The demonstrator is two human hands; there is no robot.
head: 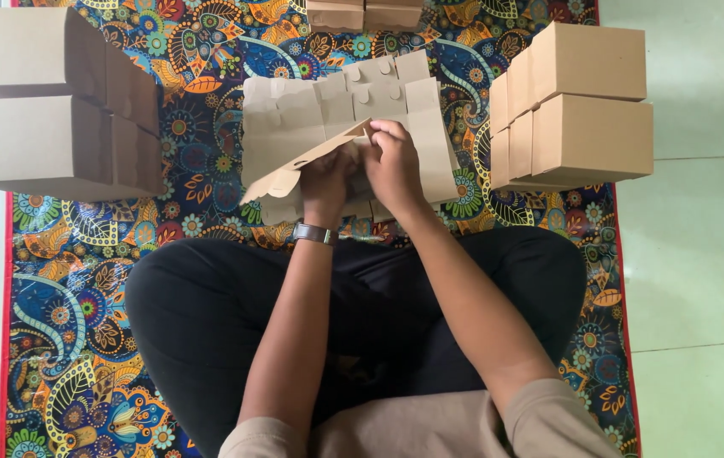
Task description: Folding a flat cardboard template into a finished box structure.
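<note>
We are lifting the top cardboard blank off the flat stack on the patterned mat, the left hand and right hand both gripping it. Next we are probably needing to fold its flaps upright, judging by the finished boxes beside us.

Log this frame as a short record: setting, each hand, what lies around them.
setting: person sits cross-legged on a patterned mat over pale floor tiles
left hand: wears a wristwatch; grips the flat cardboard blank, lifting one flap
right hand: pressed on the same blank from above
under the blank: stack of flat blanks
left side: folded boxes, stacked
right side: more folded boxes, stacked
</note>
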